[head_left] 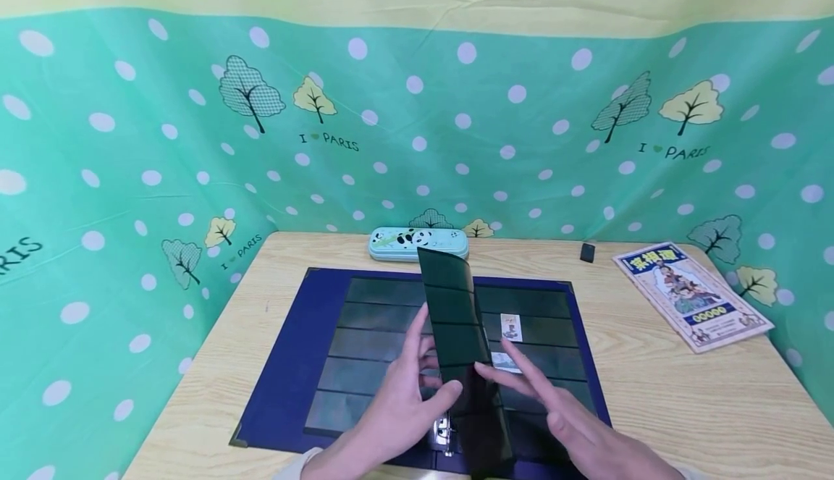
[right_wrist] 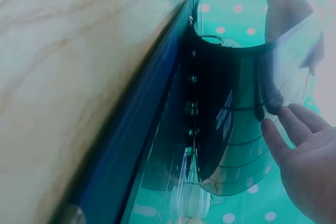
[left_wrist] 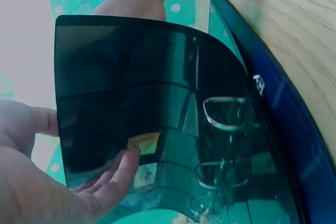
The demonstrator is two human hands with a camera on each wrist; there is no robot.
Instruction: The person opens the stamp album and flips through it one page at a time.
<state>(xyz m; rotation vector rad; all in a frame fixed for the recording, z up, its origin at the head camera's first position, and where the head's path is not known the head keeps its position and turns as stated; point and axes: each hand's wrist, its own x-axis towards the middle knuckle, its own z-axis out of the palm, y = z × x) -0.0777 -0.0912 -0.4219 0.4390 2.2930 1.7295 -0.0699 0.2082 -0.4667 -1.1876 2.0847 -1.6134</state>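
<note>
A dark blue stamp album (head_left: 274, 386) lies spread on the table, with black pocket pages on both sides. One dark, glossy page (head_left: 446, 306) stands raised and curved above the metal rings (head_left: 443, 433). My left hand (head_left: 400, 400) holds this page near its free edge, thumb on one face and fingers on the other. My right hand (head_left: 573, 422) touches its right face with extended fingertips. Two small stamps, an upright one (head_left: 511, 327) and a partly covered one (head_left: 504, 362), sit in the right-hand page's pockets. The left wrist view shows my left fingers (left_wrist: 123, 177) against the page.
Behind the album lies a light blue panda pencil case (head_left: 391, 245). A small black object (head_left: 587, 252) sits at the back right, near a printed booklet (head_left: 691, 295). A green polka-dot curtain (head_left: 456, 132) hangs around the wooden table (head_left: 677, 407).
</note>
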